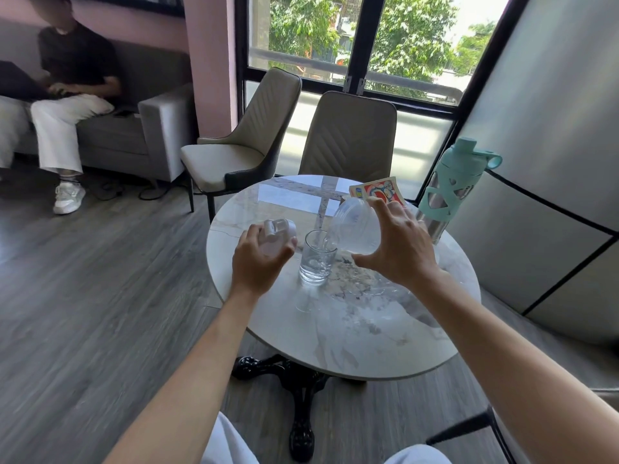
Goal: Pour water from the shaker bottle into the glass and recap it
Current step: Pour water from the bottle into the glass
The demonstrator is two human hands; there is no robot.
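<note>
A clear plastic shaker bottle (355, 226) is tipped over, its mouth at the rim of a clear drinking glass (316, 256), and water runs into the glass. My right hand (400, 244) grips the bottle from the right side. The glass stands upright near the middle of the round marble table (351, 333) and holds some water. Left of the glass, my left hand (259, 259) holds the bottle's white cap (276, 234) just above the table.
A teal-sleeved steel bottle (452, 189) stands at the table's right edge, next to a colourful packet (376, 189) at the back. Two beige chairs (348, 135) sit behind the table. A person sits on a grey sofa (157, 135) at far left.
</note>
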